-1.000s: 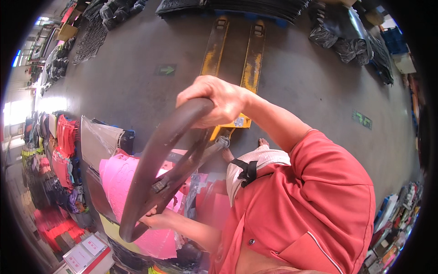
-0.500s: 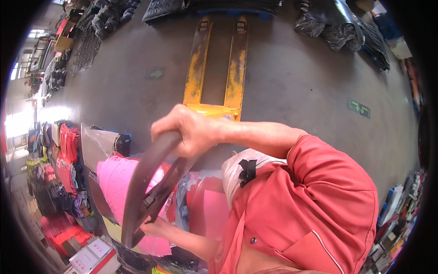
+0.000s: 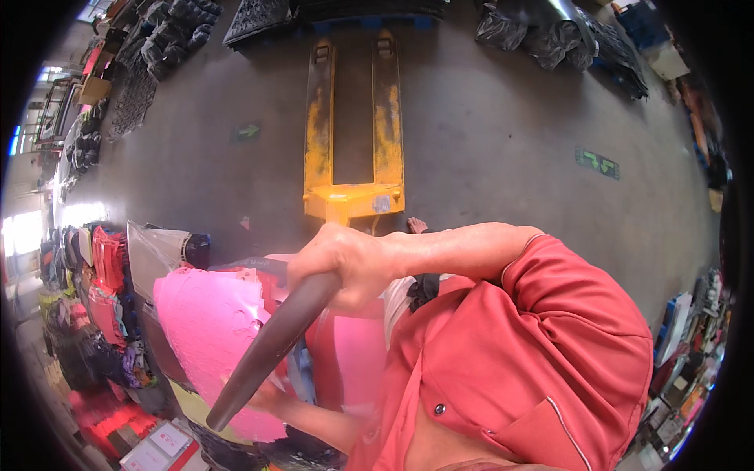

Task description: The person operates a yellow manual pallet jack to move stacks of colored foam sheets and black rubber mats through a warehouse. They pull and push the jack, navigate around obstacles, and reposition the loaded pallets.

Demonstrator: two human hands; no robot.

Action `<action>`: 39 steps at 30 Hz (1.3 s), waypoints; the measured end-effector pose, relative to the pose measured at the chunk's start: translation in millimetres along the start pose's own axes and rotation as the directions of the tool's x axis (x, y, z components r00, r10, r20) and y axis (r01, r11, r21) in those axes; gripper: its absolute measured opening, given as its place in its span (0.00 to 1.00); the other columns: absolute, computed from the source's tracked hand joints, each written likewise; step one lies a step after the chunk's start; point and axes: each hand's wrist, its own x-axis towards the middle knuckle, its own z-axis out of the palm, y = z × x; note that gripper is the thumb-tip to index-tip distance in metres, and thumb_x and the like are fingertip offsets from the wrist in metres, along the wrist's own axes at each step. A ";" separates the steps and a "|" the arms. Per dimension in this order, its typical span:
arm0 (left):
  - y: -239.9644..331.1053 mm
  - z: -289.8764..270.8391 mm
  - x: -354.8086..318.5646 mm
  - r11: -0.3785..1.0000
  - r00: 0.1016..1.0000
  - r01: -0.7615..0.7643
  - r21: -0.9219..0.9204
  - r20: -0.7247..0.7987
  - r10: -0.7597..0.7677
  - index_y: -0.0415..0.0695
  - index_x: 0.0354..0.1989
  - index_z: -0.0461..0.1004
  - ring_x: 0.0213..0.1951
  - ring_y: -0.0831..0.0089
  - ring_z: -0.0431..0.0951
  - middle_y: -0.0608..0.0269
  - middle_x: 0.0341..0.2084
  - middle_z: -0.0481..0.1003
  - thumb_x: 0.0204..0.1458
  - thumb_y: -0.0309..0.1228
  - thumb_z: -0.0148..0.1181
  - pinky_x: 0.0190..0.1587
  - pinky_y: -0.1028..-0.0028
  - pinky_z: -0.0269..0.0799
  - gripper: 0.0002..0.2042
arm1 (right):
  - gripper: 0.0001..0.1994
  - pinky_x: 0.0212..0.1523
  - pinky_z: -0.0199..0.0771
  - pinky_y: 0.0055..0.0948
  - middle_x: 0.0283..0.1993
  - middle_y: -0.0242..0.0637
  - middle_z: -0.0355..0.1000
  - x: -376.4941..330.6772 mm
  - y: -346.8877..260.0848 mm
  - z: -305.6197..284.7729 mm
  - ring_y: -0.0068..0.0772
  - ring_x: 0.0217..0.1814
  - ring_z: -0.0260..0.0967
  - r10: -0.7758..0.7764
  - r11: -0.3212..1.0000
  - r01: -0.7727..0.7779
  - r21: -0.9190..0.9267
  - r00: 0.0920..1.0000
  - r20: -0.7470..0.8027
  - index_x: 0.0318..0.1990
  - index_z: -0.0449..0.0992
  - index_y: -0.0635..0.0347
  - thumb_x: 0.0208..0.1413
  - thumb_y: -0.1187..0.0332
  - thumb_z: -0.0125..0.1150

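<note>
A yellow pallet jack (image 3: 317, 157) with worn, scuffed forks stands on the grey floor ahead of me. Its dark handle (image 3: 271, 353) reaches up close to me and slants down to the left, seen nearly edge-on. My right hand (image 3: 345, 263) is closed round the upper end of this handle. Lower down, my left hand (image 3: 269, 395) is at the handle's other end, and the bar covers most of its fingers. Beneath and behind the handle lie bright pink sheets (image 3: 208, 318), stacked with red and other coloured material.
Dark flat stacks on a blue pallet (image 3: 420, 22) stand beyond the fork tips. Black wrapped bundles (image 3: 542, 35) lie at the far right. Piles of coloured sheets (image 3: 108, 251) line the left, and assorted stacks (image 3: 675, 345) the right. Green arrow signs (image 3: 598, 162) mark the floor.
The handle has turned so that its loop is edge-on, and my right hand has moved down and right with it. The pallet jack's body shows more fully, slightly farther left.
</note>
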 end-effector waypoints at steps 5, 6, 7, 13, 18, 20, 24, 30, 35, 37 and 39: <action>2.7 -32.6 -37.9 0.945 0.953 -0.264 0.195 0.205 0.224 0.26 0.60 0.63 0.41 0.59 0.76 0.48 0.44 0.73 0.57 0.32 0.65 0.48 0.60 0.73 0.28 | 0.06 0.24 0.68 0.35 0.20 0.43 0.69 -24.1 -9.1 -7.8 0.43 0.21 0.68 0.006 0.999 -0.009 0.032 0.995 0.095 0.31 0.76 0.60 0.43 0.78 0.62; 4.8 -34.4 -47.6 0.929 0.944 -0.299 0.220 0.210 0.254 0.27 0.58 0.64 0.40 0.59 0.76 0.48 0.43 0.73 0.57 0.31 0.65 0.47 0.60 0.73 0.26 | 0.06 0.24 0.68 0.35 0.21 0.42 0.70 -25.5 -9.1 -12.8 0.44 0.22 0.69 -0.005 0.999 0.002 0.033 0.994 0.106 0.31 0.76 0.61 0.44 0.78 0.63; 6.6 -36.2 -56.6 0.964 0.978 -0.193 0.185 0.121 0.173 0.27 0.56 0.66 0.39 0.60 0.76 0.49 0.42 0.73 0.56 0.31 0.65 0.46 0.59 0.74 0.25 | 0.06 0.24 0.68 0.36 0.23 0.41 0.71 -25.5 -8.4 -17.4 0.45 0.23 0.70 -0.017 0.999 0.014 0.034 0.993 0.114 0.32 0.76 0.61 0.44 0.78 0.63; 38.4 -38.6 -104.0 0.946 0.873 0.288 -0.148 -0.365 -0.323 0.42 0.32 0.74 0.31 0.72 0.76 0.66 0.27 0.70 0.56 0.33 0.57 0.38 0.66 0.79 0.08 | 0.04 0.24 0.68 0.34 0.24 0.40 0.72 -14.7 -6.1 -31.6 0.42 0.24 0.71 0.033 0.974 -0.097 0.204 0.955 0.295 0.32 0.76 0.61 0.47 0.77 0.63; 70.7 -21.9 -150.7 0.936 0.908 0.269 -0.226 -0.266 -0.325 0.37 0.34 0.75 0.32 0.64 0.79 0.57 0.29 0.74 0.56 0.34 0.57 0.43 0.64 0.82 0.11 | 0.04 0.25 0.68 0.34 0.24 0.39 0.71 -22.2 -8.4 -27.1 0.40 0.24 0.71 0.015 0.937 -0.158 0.312 0.910 0.414 0.32 0.76 0.61 0.48 0.76 0.63; 78.2 -12.1 -155.9 0.931 0.877 0.288 -0.223 -0.330 -0.350 0.38 0.32 0.74 0.32 0.65 0.78 0.58 0.28 0.73 0.57 0.34 0.56 0.42 0.64 0.80 0.10 | 0.06 0.26 0.68 0.36 0.25 0.39 0.71 -27.8 -10.3 -29.1 0.42 0.25 0.71 0.018 0.931 -0.190 0.311 0.877 0.480 0.34 0.76 0.60 0.48 0.77 0.63; 87.7 -2.4 -139.5 0.930 0.854 0.270 -0.250 -0.385 -0.351 0.41 0.30 0.72 0.31 0.67 0.76 0.61 0.26 0.70 0.58 0.34 0.56 0.41 0.65 0.77 0.09 | 0.08 0.26 0.69 0.38 0.26 0.39 0.72 -42.9 -19.1 -38.5 0.45 0.26 0.71 -0.081 0.917 -0.141 0.372 0.848 0.523 0.36 0.74 0.59 0.48 0.76 0.63; 78.6 2.5 -122.0 0.934 0.830 0.275 -0.226 -0.435 -0.350 0.45 0.26 0.69 0.29 0.69 0.73 0.65 0.23 0.67 0.60 0.34 0.55 0.39 0.67 0.72 0.11 | 0.09 0.26 0.69 0.38 0.27 0.39 0.72 -41.9 -11.6 -43.8 0.45 0.27 0.71 -0.082 0.931 -0.104 0.351 0.876 0.476 0.37 0.74 0.58 0.48 0.76 0.63; 74.8 0.2 -165.0 0.920 0.770 0.258 -0.295 -0.512 -0.380 0.50 0.21 0.62 0.26 0.72 0.66 0.70 0.19 0.58 0.62 0.33 0.54 0.36 0.70 0.66 0.15 | 0.10 0.31 0.70 0.35 0.28 0.37 0.73 40.1 47.3 -57.4 0.31 0.30 0.70 -0.017 0.931 -0.228 0.285 0.753 0.657 0.36 0.77 0.62 0.44 0.72 0.64; 72.7 9.1 -188.5 0.940 0.779 0.176 -0.292 -0.542 -0.314 0.50 0.20 0.58 0.27 0.73 0.65 0.71 0.19 0.56 0.63 0.33 0.54 0.36 0.71 0.64 0.18 | 0.05 0.32 0.69 0.31 0.27 0.31 0.74 81.4 68.5 -52.8 0.25 0.31 0.69 0.024 0.854 -0.398 0.336 0.675 0.738 0.33 0.78 0.63 0.48 0.73 0.63; 72.8 14.9 -193.0 0.945 0.749 0.137 -0.297 -0.594 -0.295 0.51 0.20 0.55 0.27 0.74 0.63 0.72 0.19 0.54 0.64 0.33 0.53 0.36 0.71 0.63 0.20 | 0.04 0.23 0.63 0.23 0.24 0.26 0.71 114.6 86.5 -39.6 0.18 0.23 0.65 0.078 0.757 -0.585 0.291 0.523 0.849 0.32 0.77 0.61 0.48 0.77 0.65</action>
